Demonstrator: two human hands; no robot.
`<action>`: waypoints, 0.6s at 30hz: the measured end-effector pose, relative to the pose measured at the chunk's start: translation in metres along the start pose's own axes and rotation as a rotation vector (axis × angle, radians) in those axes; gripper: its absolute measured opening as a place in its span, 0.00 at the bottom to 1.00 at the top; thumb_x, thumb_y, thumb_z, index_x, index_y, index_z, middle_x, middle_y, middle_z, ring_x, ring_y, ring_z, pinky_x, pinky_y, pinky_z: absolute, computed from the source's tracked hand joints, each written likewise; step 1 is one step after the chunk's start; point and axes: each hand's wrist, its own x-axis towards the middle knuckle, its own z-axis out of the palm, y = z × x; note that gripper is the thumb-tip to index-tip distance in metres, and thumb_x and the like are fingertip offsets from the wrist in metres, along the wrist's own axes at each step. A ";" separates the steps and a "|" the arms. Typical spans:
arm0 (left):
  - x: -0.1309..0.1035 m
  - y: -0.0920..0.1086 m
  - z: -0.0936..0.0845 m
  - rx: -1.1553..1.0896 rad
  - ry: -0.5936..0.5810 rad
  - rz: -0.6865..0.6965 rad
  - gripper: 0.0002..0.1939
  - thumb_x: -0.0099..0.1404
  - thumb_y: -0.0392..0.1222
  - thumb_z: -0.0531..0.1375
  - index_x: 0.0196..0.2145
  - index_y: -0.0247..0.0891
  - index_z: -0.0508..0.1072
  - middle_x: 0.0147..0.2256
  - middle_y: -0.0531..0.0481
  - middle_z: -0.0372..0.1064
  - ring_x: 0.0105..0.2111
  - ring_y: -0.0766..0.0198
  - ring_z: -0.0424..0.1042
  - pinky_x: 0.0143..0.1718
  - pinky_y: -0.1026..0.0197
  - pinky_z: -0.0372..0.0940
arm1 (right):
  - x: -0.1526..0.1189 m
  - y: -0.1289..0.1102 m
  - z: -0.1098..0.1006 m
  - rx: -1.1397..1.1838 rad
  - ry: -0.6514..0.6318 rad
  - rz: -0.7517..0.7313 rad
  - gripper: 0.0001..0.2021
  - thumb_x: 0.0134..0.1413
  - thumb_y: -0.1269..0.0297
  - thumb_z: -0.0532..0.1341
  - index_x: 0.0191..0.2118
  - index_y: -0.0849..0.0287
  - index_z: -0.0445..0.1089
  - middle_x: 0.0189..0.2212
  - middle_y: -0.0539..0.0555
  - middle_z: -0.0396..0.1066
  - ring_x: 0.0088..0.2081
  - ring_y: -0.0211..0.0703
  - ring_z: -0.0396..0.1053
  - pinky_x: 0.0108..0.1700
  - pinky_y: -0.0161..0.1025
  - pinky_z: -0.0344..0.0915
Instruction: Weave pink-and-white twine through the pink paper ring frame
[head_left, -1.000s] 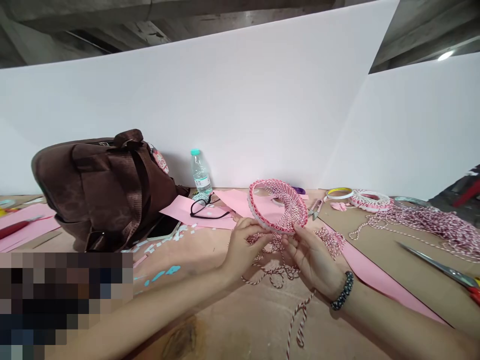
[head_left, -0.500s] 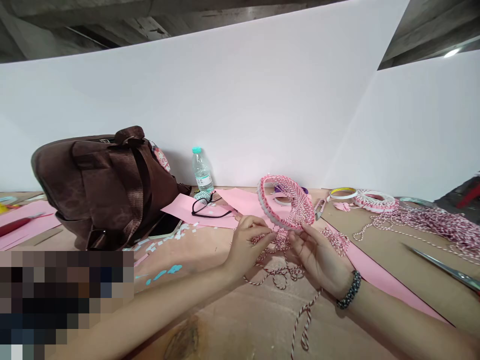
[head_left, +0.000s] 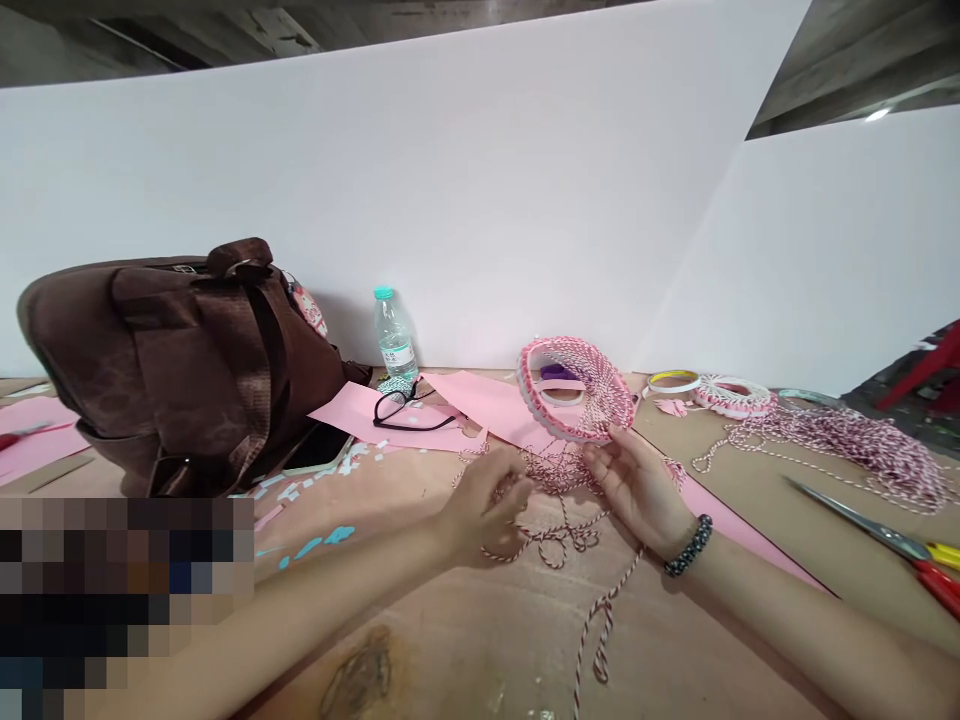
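Note:
My right hand [head_left: 641, 485] pinches the lower right rim of a ring [head_left: 576, 390] wound with pink-and-white string, its strands fanned across one side. The ring is tilted up above the table. To its lower left, my left hand [head_left: 484, 500] has curled fingers near the loose string; what they hold, if anything, is too small to make out. Tangled red-and-white string [head_left: 559, 475] lies between and behind the hands, and a looped length [head_left: 602, 630] trails toward the front edge.
At the left stands a brown bag [head_left: 187, 370], with glasses [head_left: 412, 415] on pink paper [head_left: 480, 405] and a bottle [head_left: 394, 335] behind. On the right are scissors [head_left: 870, 530], a string bundle [head_left: 862, 445], a second wound ring [head_left: 733, 396] and a tape roll [head_left: 673, 382].
My left hand has moved down, away from the ring's lower edge. The ring has turned slightly in my right hand, and the whole view has shifted a little.

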 end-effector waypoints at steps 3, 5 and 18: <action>0.004 -0.002 0.002 -0.032 0.062 -0.123 0.13 0.63 0.51 0.56 0.31 0.41 0.59 0.20 0.60 0.49 0.20 0.69 0.51 0.24 0.66 0.51 | -0.004 0.001 0.004 -0.090 -0.046 -0.087 0.13 0.38 0.68 0.71 0.30 0.59 0.68 0.24 0.46 0.72 0.28 0.37 0.74 0.33 0.32 0.74; 0.009 -0.001 0.003 -0.016 0.076 -0.166 0.11 0.61 0.48 0.59 0.35 0.40 0.61 0.20 0.62 0.48 0.20 0.70 0.51 0.24 0.67 0.50 | -0.004 -0.002 0.007 -0.117 -0.054 -0.138 0.14 0.37 0.68 0.72 0.30 0.59 0.67 0.25 0.46 0.72 0.28 0.37 0.74 0.34 0.32 0.74; -0.002 0.013 -0.003 0.526 -0.414 1.089 0.02 0.60 0.38 0.56 0.29 0.41 0.67 0.38 0.48 0.73 0.45 0.60 0.68 0.54 0.54 0.59 | 0.038 -0.050 -0.004 0.148 0.253 -0.219 0.11 0.53 0.76 0.57 0.21 0.62 0.63 0.15 0.47 0.66 0.23 0.33 0.72 0.34 0.30 0.74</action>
